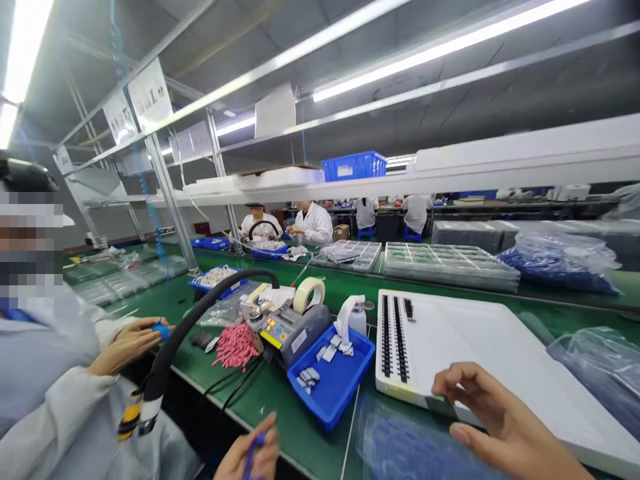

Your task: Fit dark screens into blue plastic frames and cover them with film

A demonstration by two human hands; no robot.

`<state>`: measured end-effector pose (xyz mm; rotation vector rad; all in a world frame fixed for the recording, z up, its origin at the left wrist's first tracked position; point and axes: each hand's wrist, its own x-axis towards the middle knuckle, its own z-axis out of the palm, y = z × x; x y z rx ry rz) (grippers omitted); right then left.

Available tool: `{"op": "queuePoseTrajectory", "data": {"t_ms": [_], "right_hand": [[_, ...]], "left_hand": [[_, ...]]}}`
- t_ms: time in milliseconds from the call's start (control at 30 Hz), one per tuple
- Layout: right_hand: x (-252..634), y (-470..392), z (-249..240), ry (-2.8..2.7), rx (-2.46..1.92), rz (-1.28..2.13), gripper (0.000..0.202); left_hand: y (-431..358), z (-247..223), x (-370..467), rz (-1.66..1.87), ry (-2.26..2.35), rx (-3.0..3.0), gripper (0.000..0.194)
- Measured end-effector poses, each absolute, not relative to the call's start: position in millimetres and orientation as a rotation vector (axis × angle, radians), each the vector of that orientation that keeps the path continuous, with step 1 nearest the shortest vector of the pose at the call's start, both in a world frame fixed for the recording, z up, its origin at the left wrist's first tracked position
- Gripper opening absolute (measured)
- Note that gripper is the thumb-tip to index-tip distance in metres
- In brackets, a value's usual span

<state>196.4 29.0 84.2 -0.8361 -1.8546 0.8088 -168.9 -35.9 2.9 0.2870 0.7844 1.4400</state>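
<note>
At the bottom edge, my left hand (253,450) is closed around a small blue strip-like piece (254,448); its exact kind is too blurred to make out. My right hand (500,420) hovers at the front edge of a white foam tray (465,333), thumb and fingers apart and nothing visible between them. Rows of small black parts (385,337) stand along the tray's left side. Below and left of my right hand lies a clear plastic bag (400,443) with blue items inside. Between my hands, farther back, a blue bin (336,390) contains small white and grey pieces (309,379).
A label machine (295,330) with a tape roll (309,295) stands behind the bin, beside a pink pile (236,347). A black flexible hose (190,327) arches at left, near a co-worker's hands (133,340) holding something blue. Stacked clear trays (450,263) line the back.
</note>
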Motion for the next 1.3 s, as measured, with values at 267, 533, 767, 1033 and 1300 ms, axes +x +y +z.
{"op": "queuePoseTrajectory", "data": {"t_ms": [267, 533, 767, 1033, 1300], "right_hand": [[170.0, 3.6, 114.3, -1.920, -0.563, 0.778, 0.039], [166.5, -3.5, 113.5, -1.894, -0.449, 0.851, 0.044], [167.3, -6.8, 111.8, -1.840, -0.440, 0.863, 0.045], [117.6, 22.7, 96.9, -1.950, -0.670, 1.063, 0.031], [-126.3, 39.5, -0.4, -2.240, -0.418, 1.490, 0.024]], "left_hand": [[-31.5, 85.5, -47.0, 1.350, 0.371, 0.316, 0.024], [-38.9, 81.1, -21.0, 1.215, 0.322, 0.431, 0.024], [-41.7, 77.8, -15.8, 1.128, 0.355, 0.422, 0.031], [-51.3, 54.3, -46.5, 1.341, 0.504, 0.043, 0.028], [-175.2, -21.6, -178.3, 1.987, 0.822, -0.626, 0.017]]}}
